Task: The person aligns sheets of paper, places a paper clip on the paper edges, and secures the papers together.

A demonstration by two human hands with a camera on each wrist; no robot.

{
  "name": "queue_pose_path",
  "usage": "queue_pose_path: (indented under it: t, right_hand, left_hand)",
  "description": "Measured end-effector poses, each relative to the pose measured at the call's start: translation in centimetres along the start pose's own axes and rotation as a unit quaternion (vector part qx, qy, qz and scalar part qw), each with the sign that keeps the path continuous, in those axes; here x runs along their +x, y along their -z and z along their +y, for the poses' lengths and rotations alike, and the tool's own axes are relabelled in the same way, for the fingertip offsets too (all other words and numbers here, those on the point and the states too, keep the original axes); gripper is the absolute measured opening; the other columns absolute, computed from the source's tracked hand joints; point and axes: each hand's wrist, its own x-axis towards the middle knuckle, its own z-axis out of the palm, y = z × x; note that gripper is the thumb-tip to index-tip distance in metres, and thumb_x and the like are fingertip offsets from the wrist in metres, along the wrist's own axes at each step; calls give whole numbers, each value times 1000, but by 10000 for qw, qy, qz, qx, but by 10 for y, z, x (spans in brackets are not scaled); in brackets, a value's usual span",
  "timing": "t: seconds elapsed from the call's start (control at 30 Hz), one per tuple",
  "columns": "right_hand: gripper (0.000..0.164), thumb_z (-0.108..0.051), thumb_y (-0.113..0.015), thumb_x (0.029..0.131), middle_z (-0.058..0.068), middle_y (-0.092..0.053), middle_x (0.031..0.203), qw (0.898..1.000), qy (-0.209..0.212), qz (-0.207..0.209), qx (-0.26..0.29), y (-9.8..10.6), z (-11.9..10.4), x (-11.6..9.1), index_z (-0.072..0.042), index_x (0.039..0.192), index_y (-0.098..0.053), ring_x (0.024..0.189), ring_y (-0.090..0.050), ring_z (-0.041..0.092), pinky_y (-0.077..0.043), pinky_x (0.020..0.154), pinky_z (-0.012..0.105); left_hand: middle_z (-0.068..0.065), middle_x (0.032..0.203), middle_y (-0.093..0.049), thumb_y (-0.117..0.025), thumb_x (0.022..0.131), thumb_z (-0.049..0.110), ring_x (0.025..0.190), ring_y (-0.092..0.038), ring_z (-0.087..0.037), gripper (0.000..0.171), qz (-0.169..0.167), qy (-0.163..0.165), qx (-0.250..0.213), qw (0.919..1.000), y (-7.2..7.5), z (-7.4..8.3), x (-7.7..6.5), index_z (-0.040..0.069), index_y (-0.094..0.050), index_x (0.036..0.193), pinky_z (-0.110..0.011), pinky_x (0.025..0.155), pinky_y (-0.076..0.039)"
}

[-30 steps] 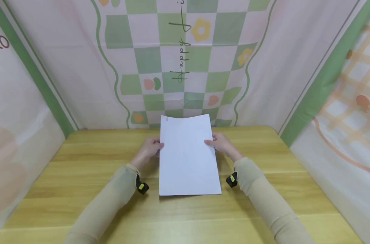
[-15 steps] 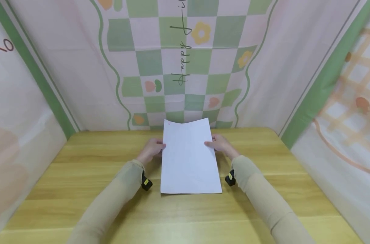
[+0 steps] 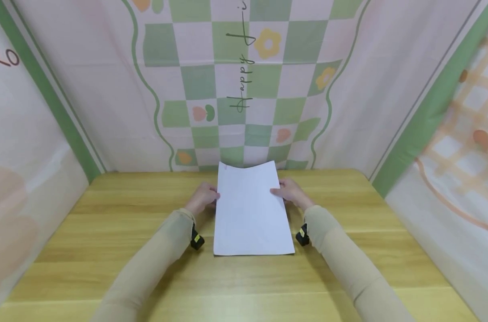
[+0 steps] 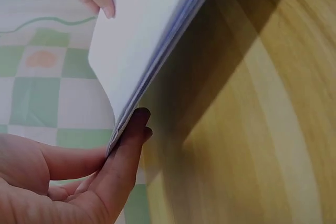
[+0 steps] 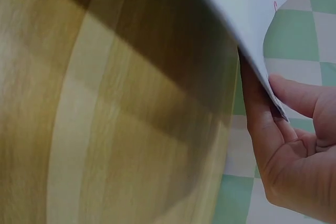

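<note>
A stack of white paper sheets [image 3: 252, 214] is held above the wooden table [image 3: 244, 286], its far edge raised and bowed down in the middle. My left hand [image 3: 204, 197] pinches its left edge, thumb on top and fingers underneath. On the opposite edge, my right hand [image 3: 291, 191] pinches it the same way. Several layers show along the side of the stack [image 4: 142, 51] in the left wrist view. A small red paper clip [image 5: 275, 6] marks the far left corner. Whether the near edge touches the table cannot be told.
Behind the table hangs a green and white checked cloth [image 3: 231, 134] with printed lettering. More printed cloth stands at the left [image 3: 26, 134] and right [image 3: 461, 156] sides. Black wrist cameras [image 3: 197, 240] sit by both sleeves.
The far edge of the paper stack has dropped lower. My left hand has shifted slightly right and down with it; my right hand has barely moved. Both hands keep their grip.
</note>
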Motion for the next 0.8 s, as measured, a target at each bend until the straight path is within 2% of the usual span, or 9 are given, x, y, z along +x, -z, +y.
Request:
queue_pose_path:
  t: [0.13, 0.33, 0.57, 0.8]
  right_hand:
    - [41, -14, -58, 93, 19, -61, 105, 9999, -89, 36, -72, -2, 2, 1, 8, 127, -50, 75, -59, 14, -55, 70, 30]
    - [38, -14, -59, 92, 19, -59, 102, 9996, -184, 108, -197, -3, 4, 2, 9, 122, -51, 74, -58, 15, -53, 65, 27]
    - [37, -13, -58, 93, 23, -58, 108, 9995, -249, 101, -191, -1, 5, 2, 9, 121, -51, 78, -60, 18, -55, 69, 29]
    - [39, -12, -61, 91, 25, -58, 113, 9992, -404, 74, -28, -2, 9, 2, 9, 122, -50, 84, -63, 23, -56, 74, 34]
  left_hand:
    - [-20, 102, -64, -55, 90, -1, 81, -63, -23, 19, 127, 32, 122, 9998, -2, 0, 0, -8, -62, 105, -32, 76, -55]
    - [-26, 116, -61, -55, 88, -4, 92, -66, -31, 29, 188, 25, -31, 9998, -3, 1, -2, -10, -57, 117, -32, 78, -56]
    - [-25, 114, -62, -59, 86, -4, 81, -69, -27, 30, 260, 183, -88, 9995, -3, 6, -3, -8, -58, 116, -30, 74, -57]
    - [-26, 110, -63, -59, 85, -7, 74, -70, -26, 28, 339, 125, -34, 9993, -1, 3, -3, -9, -60, 113, -31, 70, -57]
